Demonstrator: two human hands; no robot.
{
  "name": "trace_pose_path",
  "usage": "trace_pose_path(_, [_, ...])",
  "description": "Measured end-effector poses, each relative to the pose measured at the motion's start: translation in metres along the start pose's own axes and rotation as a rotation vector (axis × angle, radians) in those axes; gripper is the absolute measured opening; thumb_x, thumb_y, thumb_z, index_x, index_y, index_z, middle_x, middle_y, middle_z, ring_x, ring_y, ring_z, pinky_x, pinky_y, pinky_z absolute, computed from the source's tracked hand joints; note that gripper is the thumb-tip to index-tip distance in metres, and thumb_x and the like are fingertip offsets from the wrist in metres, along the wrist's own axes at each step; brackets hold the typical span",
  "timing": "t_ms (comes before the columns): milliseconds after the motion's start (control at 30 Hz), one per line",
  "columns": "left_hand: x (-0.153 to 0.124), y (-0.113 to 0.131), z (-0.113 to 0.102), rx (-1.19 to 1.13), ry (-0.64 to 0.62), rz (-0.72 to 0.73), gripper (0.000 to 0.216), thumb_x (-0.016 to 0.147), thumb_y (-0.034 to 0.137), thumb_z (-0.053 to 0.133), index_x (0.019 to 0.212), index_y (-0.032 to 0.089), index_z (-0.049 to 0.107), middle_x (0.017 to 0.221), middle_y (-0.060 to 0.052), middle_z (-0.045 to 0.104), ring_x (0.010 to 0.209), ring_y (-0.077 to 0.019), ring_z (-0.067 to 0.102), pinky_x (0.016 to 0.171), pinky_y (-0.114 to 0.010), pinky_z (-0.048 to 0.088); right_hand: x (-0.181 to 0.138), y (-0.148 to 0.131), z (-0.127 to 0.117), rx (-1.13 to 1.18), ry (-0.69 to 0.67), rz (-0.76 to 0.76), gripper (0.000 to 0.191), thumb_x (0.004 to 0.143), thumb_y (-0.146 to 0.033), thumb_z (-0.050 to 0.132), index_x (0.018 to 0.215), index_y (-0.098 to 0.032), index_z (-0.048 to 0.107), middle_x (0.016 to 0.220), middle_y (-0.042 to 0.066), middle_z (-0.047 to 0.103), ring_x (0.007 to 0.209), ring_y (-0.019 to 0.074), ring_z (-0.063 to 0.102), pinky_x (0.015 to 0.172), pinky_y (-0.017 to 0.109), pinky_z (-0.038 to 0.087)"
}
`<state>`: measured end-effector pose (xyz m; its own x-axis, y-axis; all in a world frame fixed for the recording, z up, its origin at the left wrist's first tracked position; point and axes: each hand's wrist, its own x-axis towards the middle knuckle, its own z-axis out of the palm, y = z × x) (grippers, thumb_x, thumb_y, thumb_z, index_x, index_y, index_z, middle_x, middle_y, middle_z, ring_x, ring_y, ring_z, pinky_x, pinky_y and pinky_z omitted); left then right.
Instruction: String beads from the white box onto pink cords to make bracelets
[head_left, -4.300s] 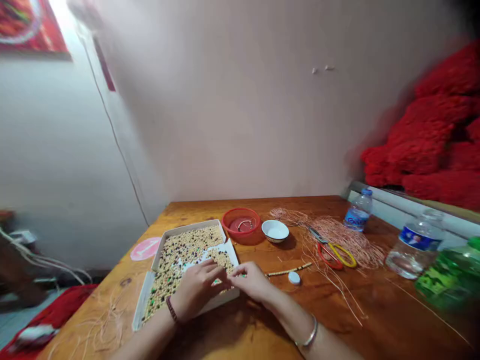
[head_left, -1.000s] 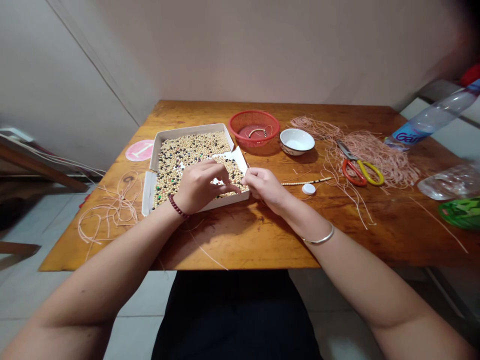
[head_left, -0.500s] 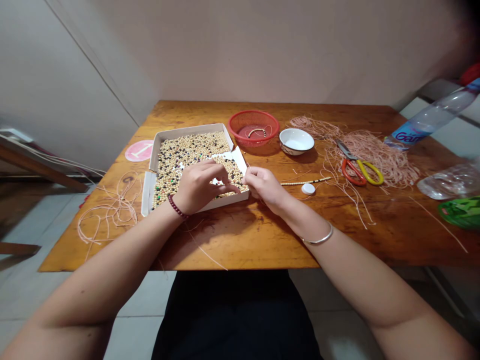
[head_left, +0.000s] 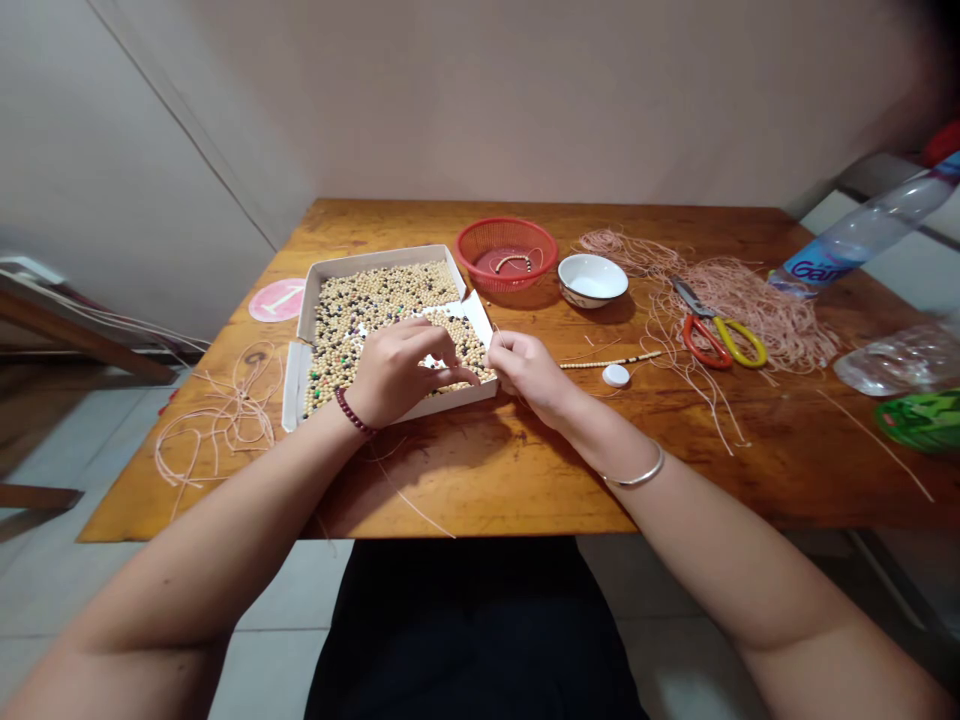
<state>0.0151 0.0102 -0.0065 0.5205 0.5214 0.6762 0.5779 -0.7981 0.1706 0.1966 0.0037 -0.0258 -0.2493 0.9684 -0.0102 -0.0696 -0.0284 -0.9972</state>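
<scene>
A white cardboard box [head_left: 309, 302] full of small tan, dark and green beads lies on the wooden table [head_left: 487, 470]. My left hand [head_left: 397, 372] hovers over the box's near right part, fingers curled and pinched together on something too small to make out. Just right of the box corner, my right hand [head_left: 529, 370] is closed in a pinch, apparently on a thin pale cord. A partly beaded strand [head_left: 611, 362] stretches to the right of that hand, next to a small white cap [head_left: 616, 375].
A red mesh basket [head_left: 507, 250] with a short bead string and a white bowl [head_left: 594, 279] stand behind the box. Scissors [head_left: 716, 331] lie on a heap of pink cords [head_left: 757, 305]. Loose cords [head_left: 225, 420] at left; bottles [head_left: 855, 240] and a green bag [head_left: 924, 420] at right.
The view dropped from the wall to the table since the oldest frame. Over the last second both hands stay almost still, with only slight finger shifts above the box.
</scene>
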Motion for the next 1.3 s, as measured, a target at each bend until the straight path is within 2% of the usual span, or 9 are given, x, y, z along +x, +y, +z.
trace_pose_path(300, [-0.0002,0.0037,-0.0005,-0.047,0.027,-0.043,0.03,0.076,0.047,0.068,0.071,0.018,0.063,0.063,0.002,0.066,0.053,-0.0076,0.058,0.052,-0.02,0.047,0.001,-0.0006,-0.0004,0.039,0.014,0.013,0.015,0.065,-0.021,0.053,0.055,-0.02,0.042,0.046,-0.008,0.032,0.043,0.0054,0.025,0.042,0.021,0.021])
trace_pose_path(600, [0.0003,0.0036,-0.0011,-0.026,0.031,-0.054,0.033,0.073,0.049,0.07,0.069,0.017,0.063,0.062,0.002,0.066,0.052,-0.0077,0.059,0.052,-0.019,0.046,0.0014,0.0006,-0.0009,0.05,0.028,-0.021,0.017,0.068,-0.021,0.054,0.055,-0.02,0.042,0.047,-0.008,0.032,0.044,0.0061,0.025,0.044,0.021,0.021])
trace_pose_path(1000, [-0.0015,0.001,0.0003,-0.011,0.02,0.018,0.026,0.077,0.041,0.069,0.071,0.017,0.062,0.063,0.002,0.065,0.056,-0.008,0.059,0.054,-0.019,0.044,0.0019,0.0027,0.0008,-0.031,0.056,-0.076,0.016,0.067,-0.022,0.053,0.056,-0.02,0.042,0.049,-0.007,0.036,0.047,0.007,0.03,0.047,0.022,0.024])
trace_pose_path(1200, [-0.0032,-0.0017,0.0017,0.009,-0.092,0.033,0.023,0.082,0.04,0.064,0.076,0.018,0.061,0.068,0.001,0.067,0.06,-0.0094,0.06,0.057,-0.021,0.044,0.0012,0.0033,0.0008,-0.27,0.078,-0.218,0.015,0.066,-0.022,0.053,0.056,-0.019,0.043,0.054,-0.005,0.044,0.055,0.009,0.039,0.053,0.023,0.03])
trace_pose_path(1300, [-0.0043,-0.002,0.0019,0.012,-0.128,0.013,0.024,0.082,0.042,0.063,0.078,0.018,0.061,0.071,0.0,0.067,0.062,-0.0101,0.06,0.059,-0.021,0.045,-0.0006,0.0025,0.0022,-0.269,0.052,-0.204,0.015,0.068,-0.022,0.052,0.056,-0.019,0.043,0.055,-0.005,0.043,0.054,0.0091,0.039,0.054,0.023,0.03])
